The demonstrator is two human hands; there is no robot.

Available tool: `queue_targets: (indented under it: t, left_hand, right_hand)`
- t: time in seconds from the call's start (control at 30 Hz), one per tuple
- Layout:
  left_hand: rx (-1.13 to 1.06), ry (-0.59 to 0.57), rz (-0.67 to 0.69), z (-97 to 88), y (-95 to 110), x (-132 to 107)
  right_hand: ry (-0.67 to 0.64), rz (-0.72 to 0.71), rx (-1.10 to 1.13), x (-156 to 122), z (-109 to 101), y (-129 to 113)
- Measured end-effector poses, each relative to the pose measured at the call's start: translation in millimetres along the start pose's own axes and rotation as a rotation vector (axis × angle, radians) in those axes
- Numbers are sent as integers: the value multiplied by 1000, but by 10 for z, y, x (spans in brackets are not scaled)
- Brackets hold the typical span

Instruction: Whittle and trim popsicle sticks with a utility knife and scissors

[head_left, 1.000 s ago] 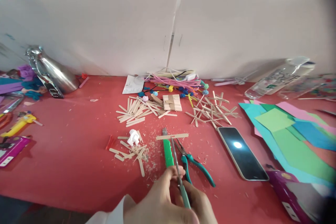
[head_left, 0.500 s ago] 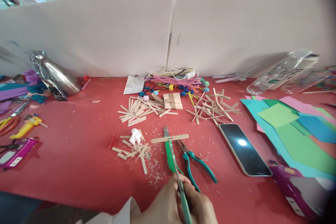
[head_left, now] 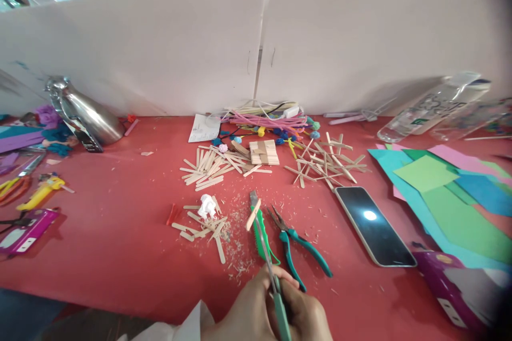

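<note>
Craft stick point(head_left: 253, 214), axis toward one: eleven o'clock from our nearer left hand point(head_left: 246, 306), gripping green-handled tool point(head_left: 282, 313); right hand point(head_left: 311, 313), grip unclear.

Passable on the left over red tabletop point(head_left: 120, 218), between yellow glue gun point(head_left: 44, 192) and craft sticks point(head_left: 202, 234). Crowded around the single wooden stick point(head_left: 252, 216) by green utility knife point(head_left: 258, 238) and teal-handled pliers point(head_left: 298, 237). Hemmed farther right by smartphone point(head_left: 376, 227), walled off behind by white partition point(head_left: 160, 53).

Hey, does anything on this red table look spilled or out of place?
Yes: pale wood splinters are strewn across the table beside the nearer stick pile, like loose debris. Some sticks in that pile also look odd, being noticeably shorter than others.
</note>
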State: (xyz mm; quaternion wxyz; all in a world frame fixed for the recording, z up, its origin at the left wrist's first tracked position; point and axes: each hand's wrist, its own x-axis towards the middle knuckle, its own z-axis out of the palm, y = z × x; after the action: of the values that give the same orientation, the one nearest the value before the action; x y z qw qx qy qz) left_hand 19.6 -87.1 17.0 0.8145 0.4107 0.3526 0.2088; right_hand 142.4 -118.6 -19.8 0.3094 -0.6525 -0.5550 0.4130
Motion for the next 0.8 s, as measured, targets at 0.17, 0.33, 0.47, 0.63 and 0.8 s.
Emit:
queue_targets:
  t: [0.17,0.33,0.47,0.63,0.8]
  left_hand:
    - [154,42,193,-91,55,76]
    - [266,370,468,-343,483,159]
    - [612,413,442,-457,777,240]
    - [732,419,496,-467,795,334]
    - [663,406,474,-524,756,370]
  right_hand:
    - [97,-29,-195,26,-18,-26]
    - [215,-89,-524,38,-97,-82]
    - [274,-77,-654,57,-101,-94]
    - [192,3,-408,76,-81,-108]
    - [-14,131,-18,83,-52,-161]
